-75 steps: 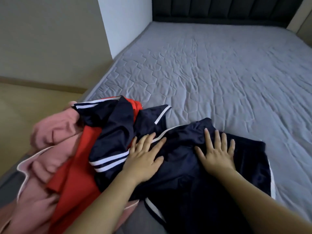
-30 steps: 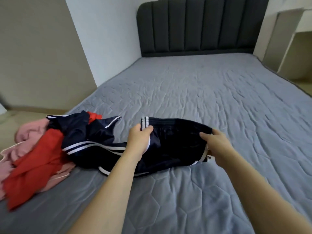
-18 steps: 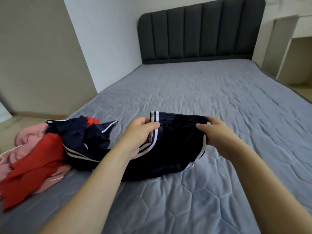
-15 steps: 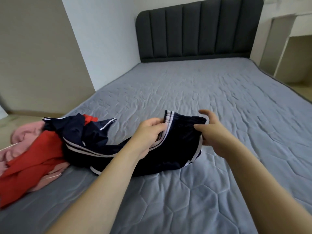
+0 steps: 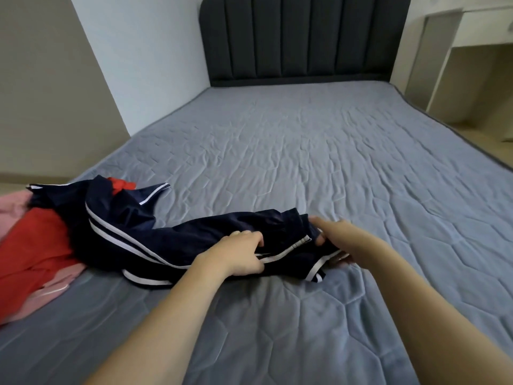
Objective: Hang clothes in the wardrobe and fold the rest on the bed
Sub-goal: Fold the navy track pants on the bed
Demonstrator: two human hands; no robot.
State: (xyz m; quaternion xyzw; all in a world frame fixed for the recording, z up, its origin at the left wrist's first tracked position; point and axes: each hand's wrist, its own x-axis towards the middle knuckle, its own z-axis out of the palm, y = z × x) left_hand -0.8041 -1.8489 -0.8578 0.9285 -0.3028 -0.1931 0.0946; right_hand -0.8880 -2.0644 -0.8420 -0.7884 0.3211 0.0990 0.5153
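Now your left hand (image 5: 238,255) grips the navy shorts (image 5: 172,240) near their middle, fingers curled into the cloth. Your right hand (image 5: 337,241), at 3 o'clock from it, pinches their right end. The shorts lie on the bed (image 5: 305,151), trailing toward 9 o'clock onto a red garment (image 5: 33,245).

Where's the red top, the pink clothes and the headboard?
red top (image 5: 33,245), head view, middle of the red cloth.
pink clothes (image 5: 12,211), head view, upper pink fold.
headboard (image 5: 302,37), head view, middle panel.
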